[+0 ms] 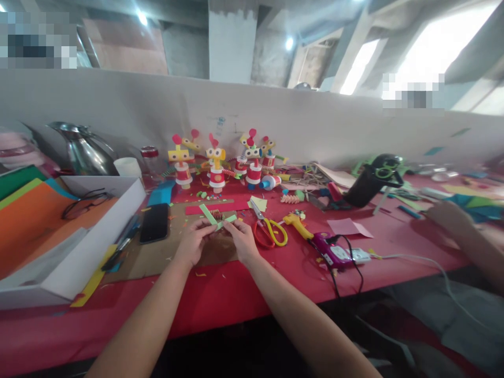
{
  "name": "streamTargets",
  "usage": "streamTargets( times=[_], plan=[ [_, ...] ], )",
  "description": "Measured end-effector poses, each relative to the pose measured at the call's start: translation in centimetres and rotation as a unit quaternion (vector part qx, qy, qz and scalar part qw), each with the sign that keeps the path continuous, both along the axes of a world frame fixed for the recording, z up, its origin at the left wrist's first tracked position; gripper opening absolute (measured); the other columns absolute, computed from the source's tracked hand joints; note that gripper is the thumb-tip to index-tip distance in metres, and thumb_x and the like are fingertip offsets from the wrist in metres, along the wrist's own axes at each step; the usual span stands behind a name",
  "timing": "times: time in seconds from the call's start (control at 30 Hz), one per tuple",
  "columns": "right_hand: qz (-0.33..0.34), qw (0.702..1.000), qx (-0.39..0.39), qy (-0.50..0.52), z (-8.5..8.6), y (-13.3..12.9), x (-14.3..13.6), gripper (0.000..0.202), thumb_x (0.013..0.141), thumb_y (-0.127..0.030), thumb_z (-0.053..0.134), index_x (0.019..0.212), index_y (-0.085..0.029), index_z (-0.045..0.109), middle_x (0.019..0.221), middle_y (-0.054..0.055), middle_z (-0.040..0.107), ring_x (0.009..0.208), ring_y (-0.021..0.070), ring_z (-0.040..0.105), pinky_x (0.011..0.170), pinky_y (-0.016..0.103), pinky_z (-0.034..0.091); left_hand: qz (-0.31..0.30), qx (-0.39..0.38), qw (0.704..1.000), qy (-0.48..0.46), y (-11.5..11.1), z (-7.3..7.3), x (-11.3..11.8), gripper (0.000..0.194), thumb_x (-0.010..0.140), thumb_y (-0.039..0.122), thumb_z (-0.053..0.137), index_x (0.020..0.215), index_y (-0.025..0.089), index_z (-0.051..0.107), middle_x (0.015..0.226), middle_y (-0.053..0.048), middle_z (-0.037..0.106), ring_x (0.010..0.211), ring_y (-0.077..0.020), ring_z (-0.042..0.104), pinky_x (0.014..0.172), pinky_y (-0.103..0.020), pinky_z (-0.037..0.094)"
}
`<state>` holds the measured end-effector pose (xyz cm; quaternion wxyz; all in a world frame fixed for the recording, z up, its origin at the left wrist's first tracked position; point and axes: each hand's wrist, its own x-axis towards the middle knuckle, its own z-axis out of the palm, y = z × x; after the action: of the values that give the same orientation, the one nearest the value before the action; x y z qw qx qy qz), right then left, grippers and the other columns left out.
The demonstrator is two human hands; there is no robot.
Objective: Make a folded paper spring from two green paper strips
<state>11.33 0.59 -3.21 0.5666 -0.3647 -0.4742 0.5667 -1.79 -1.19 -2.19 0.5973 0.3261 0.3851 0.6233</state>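
Light green paper strips (pixel 207 214) meet at an angle between my two hands, above a brown cardboard sheet (pixel 153 257). My left hand (pixel 193 240) pinches them from the left; my right hand (pixel 241 236) pinches close to the same joint, its fingers closed. Just behind the strips lies a brownish folded paper spring (pixel 217 214). Scissors (pixel 268 226) with one red and one yellow handle rest right of my right hand. A yellow glue gun (pixel 298 226) lies farther right, beside a purple power strip (pixel 334 253).
Several paper-cup figures (pixel 216 176) stand at the back. On the left are a white box (pixel 94 231) of coloured paper, a phone (pixel 154 223) and a steel jug (pixel 84 149). A black cylinder (pixel 366 184) leans at right, near another person's arm (pixel 452 220). Cables hang over the front edge.
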Motion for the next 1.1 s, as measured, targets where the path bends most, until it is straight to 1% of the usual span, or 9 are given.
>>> streamTargets(
  times=[0.17,0.3,0.47,0.53,0.63,0.7,0.77,0.93,1.1],
  plan=[
    [-0.019,1.0,0.014,-0.018,0.2,-0.1,0.1,0.031,0.071,-0.042,0.065,0.057,-0.017,0.055,0.053,-0.004,0.051,0.054,0.0097,0.045,0.056,0.023,0.035,0.008,0.014,1.0,0.01,0.1,-0.2,0.0,0.02,0.056,0.016,0.08,0.067,0.015,0.063,0.067,0.002,0.064,0.065,-0.0097,0.059,0.069,-0.023,0.045],
    [-0.036,0.999,0.024,-0.033,0.3,-0.2,0.2,0.033,0.073,-0.044,0.062,0.056,-0.018,0.053,0.053,-0.004,0.049,0.053,0.0101,0.044,0.055,0.023,0.034,0.002,0.028,0.999,0.024,0.1,-0.1,0.2,0.017,0.058,0.016,0.078,0.068,0.014,0.065,0.066,0.002,0.063,0.062,-0.0085,0.057,0.063,-0.02,0.042],
    [-0.032,0.998,0.029,-0.04,0.1,-0.1,0.2,0.033,0.076,-0.045,0.06,0.058,-0.017,0.054,0.054,-0.003,0.049,0.054,0.0101,0.044,0.055,0.023,0.036,-0.002,0.013,1.0,0.028,0.0,-0.1,0.2,0.017,0.059,0.017,0.078,0.071,0.014,0.065,0.066,0.0,0.064,0.061,-0.0097,0.057,0.059,-0.021,0.041],
    [-0.023,0.999,0.031,-0.037,0.0,-0.1,0.1,0.032,0.077,-0.046,0.059,0.063,-0.017,0.056,0.056,-0.003,0.05,0.055,0.0105,0.046,0.056,0.023,0.038,0.007,0.008,1.0,0.02,0.1,-0.1,0.2,0.018,0.057,0.016,0.078,0.069,0.014,0.065,0.065,0.001,0.063,0.061,-0.0094,0.058,0.06,-0.021,0.042],
    [0.013,0.998,0.054,-0.036,-0.3,-0.2,-0.1,0.027,0.071,-0.044,0.065,0.08,-0.019,0.062,0.069,-0.001,0.058,0.061,0.0121,0.053,0.058,0.024,0.044,0.021,-0.002,1.0,-0.012,0.3,-0.2,0.0,0.018,0.057,0.015,0.078,0.068,0.014,0.064,0.066,0.002,0.063,0.061,-0.0082,0.058,0.061,-0.019,0.043],
    [0.023,0.994,0.085,-0.065,-0.5,-0.2,-0.2,0.032,0.067,-0.039,0.071,0.091,-0.02,0.063,0.08,0.001,0.062,0.065,0.0133,0.057,0.06,0.025,0.047,0.01,-0.016,0.999,-0.045,0.3,-0.3,-0.2,0.016,0.059,0.014,0.077,0.068,0.014,0.063,0.065,0.002,0.063,0.059,-0.0071,0.057,0.058,-0.018,0.043],
    [0.009,0.987,0.121,-0.109,-0.7,-0.2,-0.2,0.032,0.067,-0.035,0.071,0.094,-0.02,0.065,0.086,0.002,0.062,0.068,0.0141,0.059,0.064,0.027,0.048,-0.016,-0.038,0.996,-0.076,0.2,-0.3,-0.3,0.014,0.062,0.012,0.075,0.068,0.014,0.063,0.064,0.002,0.063,0.057,-0.0064,0.057,0.056,-0.017,0.044],
    [-0.003,0.973,0.168,-0.157,-0.9,0.0,0.1,0.026,0.075,-0.036,0.067,0.096,-0.021,0.069,0.088,0.004,0.062,0.077,0.0157,0.06,0.068,0.027,0.049,-0.069,-0.054,0.988,-0.13,0.0,-0.1,-0.4,0.012,0.068,0.006,0.07,0.075,0.014,0.064,0.071,0.0,0.066,0.063,-0.0077,0.061,0.06,-0.018,0.05],
    [-0.025,0.969,0.177,-0.168,-1.2,0.4,0.2,0.024,0.071,-0.036,0.071,0.091,-0.022,0.071,0.083,0.002,0.059,0.075,0.015,0.057,0.065,0.025,0.048,-0.077,-0.052,0.986,-0.135,0.1,-0.4,-0.4,0.018,0.065,0.003,0.071,0.078,0.014,0.064,0.072,-0.001,0.066,0.061,-0.0074,0.061,0.057,-0.017,0.049]
  ],
)
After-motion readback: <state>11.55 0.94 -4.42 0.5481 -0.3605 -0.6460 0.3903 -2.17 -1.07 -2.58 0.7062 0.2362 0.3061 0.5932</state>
